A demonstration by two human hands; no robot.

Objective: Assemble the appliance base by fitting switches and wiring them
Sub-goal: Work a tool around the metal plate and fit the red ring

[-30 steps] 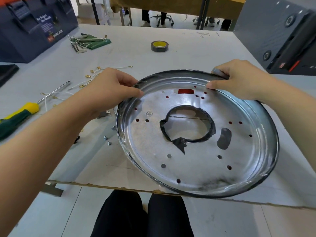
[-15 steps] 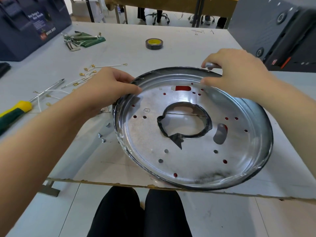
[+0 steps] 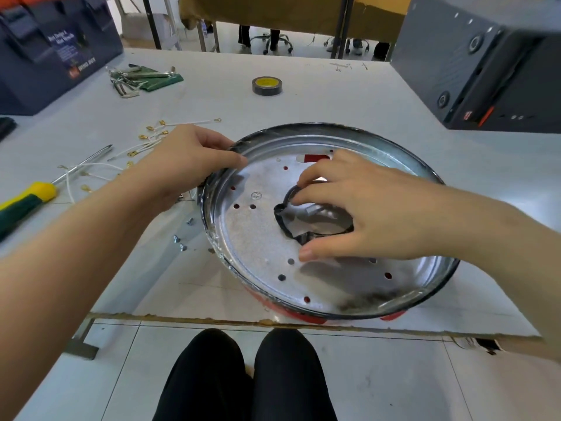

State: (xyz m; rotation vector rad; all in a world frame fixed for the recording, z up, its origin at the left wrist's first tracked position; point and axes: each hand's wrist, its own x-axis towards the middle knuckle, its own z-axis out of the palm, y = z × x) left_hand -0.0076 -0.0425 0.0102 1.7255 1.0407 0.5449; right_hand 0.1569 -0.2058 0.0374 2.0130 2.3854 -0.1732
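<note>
Gripping the far-left rim of the metal base (image 3: 258,238) on the desk (image 3: 334,95), left hand (image 3: 188,159) curls over the edge. Right hand (image 3: 349,214), fingers bent, reaches into the centre hole; whether it pinches anything there is hidden. Toolbox (image 3: 54,53) label reads "WING BOX", remainder blurred.

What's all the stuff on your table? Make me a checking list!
Surface: white table, front edge chipped.
Job's things: metal base near front edge; loose screws at its left.
Clutter: screwdriver, tape roll, hex keys.
Hands: left hand grips the base rim; right hand over the centre hole, fingers curled at its edge.
Cables: white wires with gold terminals, unconnected.
Surroundings: toolbox, black case.
</note>
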